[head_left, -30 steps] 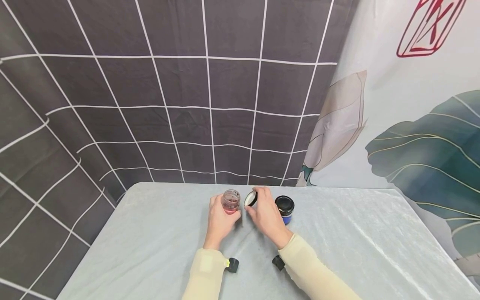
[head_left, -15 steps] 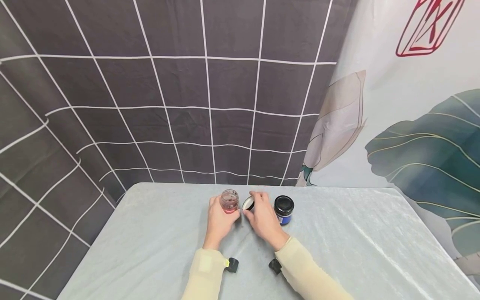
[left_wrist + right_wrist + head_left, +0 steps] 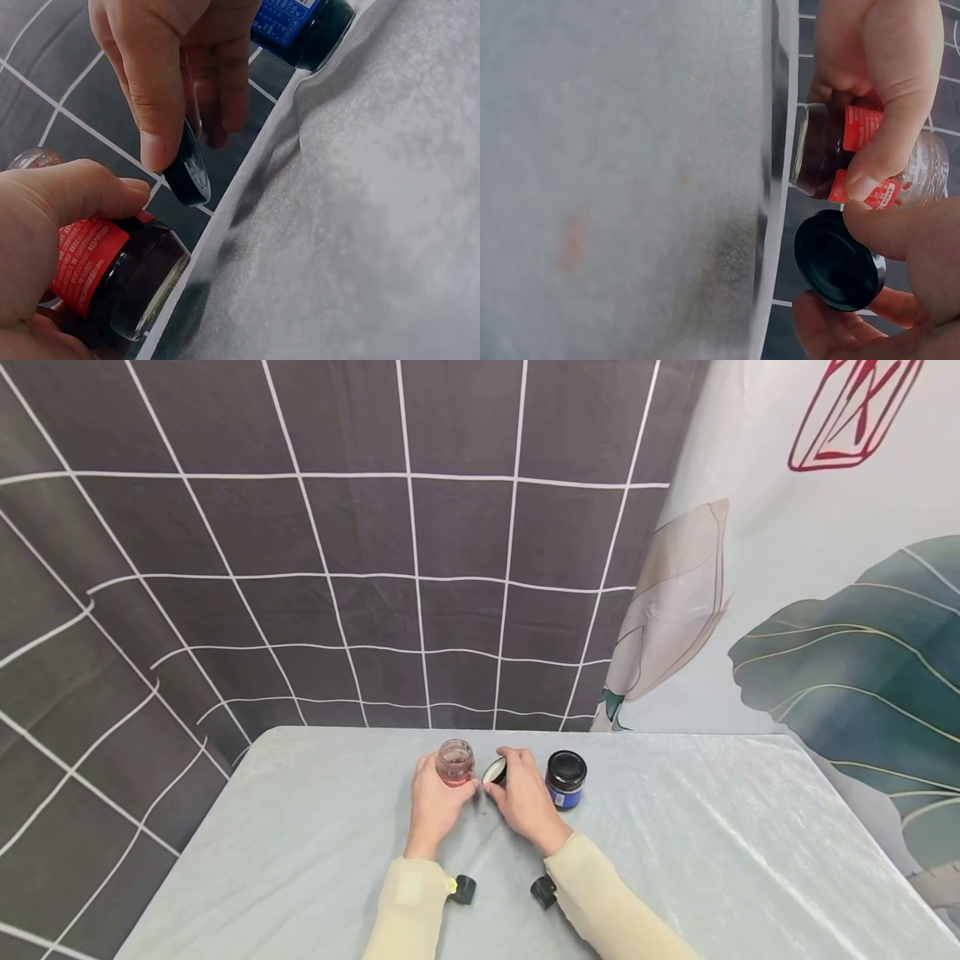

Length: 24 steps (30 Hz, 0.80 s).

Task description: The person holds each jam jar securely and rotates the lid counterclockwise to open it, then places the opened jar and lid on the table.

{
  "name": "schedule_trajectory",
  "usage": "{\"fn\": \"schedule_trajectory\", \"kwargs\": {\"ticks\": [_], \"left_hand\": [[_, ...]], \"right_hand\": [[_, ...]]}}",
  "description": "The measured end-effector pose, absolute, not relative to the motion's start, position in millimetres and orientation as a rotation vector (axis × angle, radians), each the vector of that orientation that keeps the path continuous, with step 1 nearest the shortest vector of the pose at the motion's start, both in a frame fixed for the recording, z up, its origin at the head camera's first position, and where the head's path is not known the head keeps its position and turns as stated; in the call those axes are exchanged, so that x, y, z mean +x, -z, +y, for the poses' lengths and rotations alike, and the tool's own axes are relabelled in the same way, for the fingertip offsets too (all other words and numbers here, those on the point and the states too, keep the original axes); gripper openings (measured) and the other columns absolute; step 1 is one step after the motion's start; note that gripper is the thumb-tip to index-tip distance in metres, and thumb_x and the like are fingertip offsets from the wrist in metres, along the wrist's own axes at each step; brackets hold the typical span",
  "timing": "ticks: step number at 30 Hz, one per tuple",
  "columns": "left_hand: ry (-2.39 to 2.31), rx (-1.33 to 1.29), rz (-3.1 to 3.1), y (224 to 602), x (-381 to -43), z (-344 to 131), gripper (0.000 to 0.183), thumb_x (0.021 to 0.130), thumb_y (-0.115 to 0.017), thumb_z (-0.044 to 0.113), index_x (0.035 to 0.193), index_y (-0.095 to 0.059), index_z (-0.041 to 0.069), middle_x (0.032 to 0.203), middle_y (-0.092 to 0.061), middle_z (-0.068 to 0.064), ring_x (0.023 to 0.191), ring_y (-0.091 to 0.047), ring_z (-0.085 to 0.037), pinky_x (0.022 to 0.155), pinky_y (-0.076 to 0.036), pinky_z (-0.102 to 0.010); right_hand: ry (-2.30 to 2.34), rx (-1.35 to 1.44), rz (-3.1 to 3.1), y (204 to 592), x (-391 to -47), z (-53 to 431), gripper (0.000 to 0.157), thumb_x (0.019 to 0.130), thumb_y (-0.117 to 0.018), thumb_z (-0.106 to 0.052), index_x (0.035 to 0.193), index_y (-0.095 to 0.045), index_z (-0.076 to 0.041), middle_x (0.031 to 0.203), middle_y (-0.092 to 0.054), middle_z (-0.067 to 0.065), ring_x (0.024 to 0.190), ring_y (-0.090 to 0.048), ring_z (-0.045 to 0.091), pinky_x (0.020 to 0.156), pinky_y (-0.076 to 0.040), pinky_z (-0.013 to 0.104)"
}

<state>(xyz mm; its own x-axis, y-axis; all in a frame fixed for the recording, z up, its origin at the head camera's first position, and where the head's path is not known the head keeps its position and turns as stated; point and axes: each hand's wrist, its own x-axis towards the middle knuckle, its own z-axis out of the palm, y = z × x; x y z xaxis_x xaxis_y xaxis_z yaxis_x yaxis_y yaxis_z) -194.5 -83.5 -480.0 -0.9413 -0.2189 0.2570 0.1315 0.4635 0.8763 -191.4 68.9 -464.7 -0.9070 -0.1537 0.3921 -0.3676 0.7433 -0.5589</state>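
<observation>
My left hand [image 3: 432, 810] grips a small glass jar [image 3: 454, 758], its uncovered mouth facing up. The left wrist view shows the jar's red label [image 3: 91, 259] and dark contents in its lower part. Between thumb and fingers, my right hand [image 3: 528, 802] holds a round black lid [image 3: 838, 260], tilted on edge, its pale inner face towards the jar in the head view. Lid and jar are side by side, a small gap apart, with both thumbs close together. Just right of the right hand stands a second jar [image 3: 566, 779], with a black lid and blue label.
A pale grey cloth covers the table [image 3: 697, 843], whose back edge runs close behind the jars. Behind it hangs a dark curtain [image 3: 360, 527] with a white grid; a leaf-print curtain [image 3: 750, 568] hangs at right. Black wrist cameras [image 3: 462, 890] sit inside both sleeves.
My right hand has shifted slightly left and the lid has come down a little, showing more of the blue-labelled jar. My left hand keeps its grip on the red-labelled jar. The head view drifts slightly.
</observation>
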Motion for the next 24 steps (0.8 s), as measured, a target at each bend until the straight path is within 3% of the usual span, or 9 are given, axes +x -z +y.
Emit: {"fn": "schedule_trajectory", "kwargs": {"ticks": [24], "left_hand": [[1.452,0.089,-2.411,480.1,-194.2,-86.6,0.067,0.066,-0.089,0.013,0.124,-0.06,-0.007,0.115,-0.062,-0.02,0.109,-0.061,-0.036,0.101,-0.046,-0.05]], "right_hand": [[-0.941,0.365,-2.738,466.8,-197.0,63.0,0.049,0.082,-0.081,-0.011,0.124,-0.059,0.002,0.111,-0.059,0.022,0.102,-0.063,0.037,0.089,-0.051,0.049]]}}
